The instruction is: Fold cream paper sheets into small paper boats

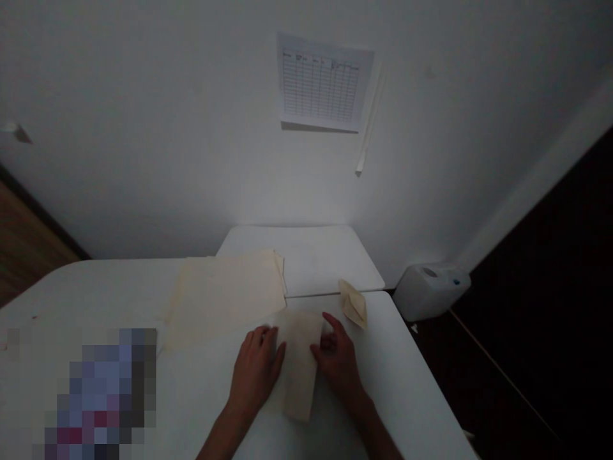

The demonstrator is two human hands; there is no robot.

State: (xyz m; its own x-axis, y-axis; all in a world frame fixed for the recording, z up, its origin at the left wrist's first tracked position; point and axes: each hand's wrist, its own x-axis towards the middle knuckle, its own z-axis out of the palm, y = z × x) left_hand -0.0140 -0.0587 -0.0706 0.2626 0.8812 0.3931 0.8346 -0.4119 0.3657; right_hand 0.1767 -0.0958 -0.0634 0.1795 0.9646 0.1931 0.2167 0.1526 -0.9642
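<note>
A strip of cream paper (301, 370), folded long and narrow, lies on the white table in front of me. My left hand (256, 364) rests at its left edge, fingers bent and thumb against the paper. On the opposite side, my right hand (339, 358) holds the right edge, its thumb low on the paper and its index finger by the upper corner. Parts of the fingers curled under both hands are hidden. Just beyond the right hand stands a small folded piece of cream paper (353, 304).
Flat cream sheets (225, 294) lie left of my hands. A blurred-out item (100, 390) sits at lower left. Behind, a second white tabletop (297, 252) meets the wall, which carries a printed table sheet (323, 83). A whitish plastic container (428, 294) stands on the floor at right.
</note>
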